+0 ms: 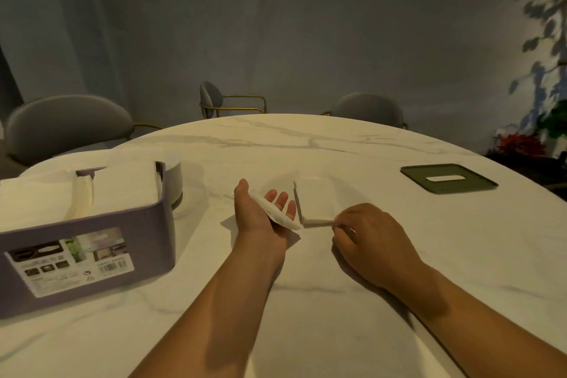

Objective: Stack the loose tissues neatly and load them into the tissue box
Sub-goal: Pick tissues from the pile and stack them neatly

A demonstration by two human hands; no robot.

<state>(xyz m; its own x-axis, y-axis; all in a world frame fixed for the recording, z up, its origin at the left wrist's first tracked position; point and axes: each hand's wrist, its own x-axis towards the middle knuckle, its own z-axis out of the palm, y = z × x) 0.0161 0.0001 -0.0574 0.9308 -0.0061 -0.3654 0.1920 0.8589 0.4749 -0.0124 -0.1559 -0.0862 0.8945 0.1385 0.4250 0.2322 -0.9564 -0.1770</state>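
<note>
A thin white folded tissue (287,219) is carried across the left hand (260,218), whose palm is turned up and whose fingers are held nearly straight. The near edge of a flat white stack of tissues (316,199), laid on the round white marble table (306,144) just beside that hand, is pinched by the right hand (365,233). An open purple plastic tissue box (92,233), already partly filled with white tissues, is set at the left, and a flat green slotted lid (448,182) is placed well apart at the right.

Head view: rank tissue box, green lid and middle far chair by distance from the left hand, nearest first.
From the left hand:
1. tissue box, close on its left.
2. green lid, across to the right.
3. chair, beyond the table's far edge.
</note>
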